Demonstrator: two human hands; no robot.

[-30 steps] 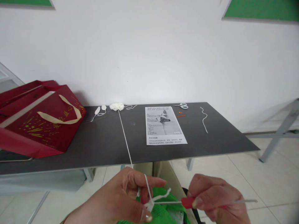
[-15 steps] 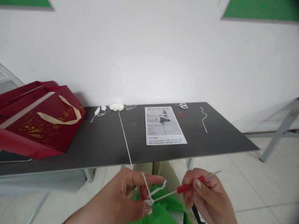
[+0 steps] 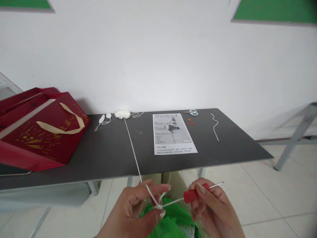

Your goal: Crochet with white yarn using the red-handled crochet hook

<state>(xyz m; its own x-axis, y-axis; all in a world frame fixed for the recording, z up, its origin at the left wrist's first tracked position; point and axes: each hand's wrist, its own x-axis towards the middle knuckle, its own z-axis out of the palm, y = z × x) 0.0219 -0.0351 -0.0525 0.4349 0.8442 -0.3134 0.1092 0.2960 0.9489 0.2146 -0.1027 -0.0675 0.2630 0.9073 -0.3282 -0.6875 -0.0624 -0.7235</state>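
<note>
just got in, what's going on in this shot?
A person is crocheting. The left hand pinches white yarn looped over its fingers; the right hand grips a red-handled hook, tip at the loop. The yarn runs up to a ball on the table, near a sheet, scissors and a red bag. Green mesh lies under the hands.

left hand [image 3: 135, 210] pinches white cotton yarn [image 3: 132, 148]; right hand [image 3: 213, 206] grips red-handled metal crochet hook [image 3: 190, 196]; dark grey table [image 3: 104, 155] behind

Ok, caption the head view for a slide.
Before a dark table, the left hand pinches white yarn; the right hand holds a red-handled crochet hook.
</note>
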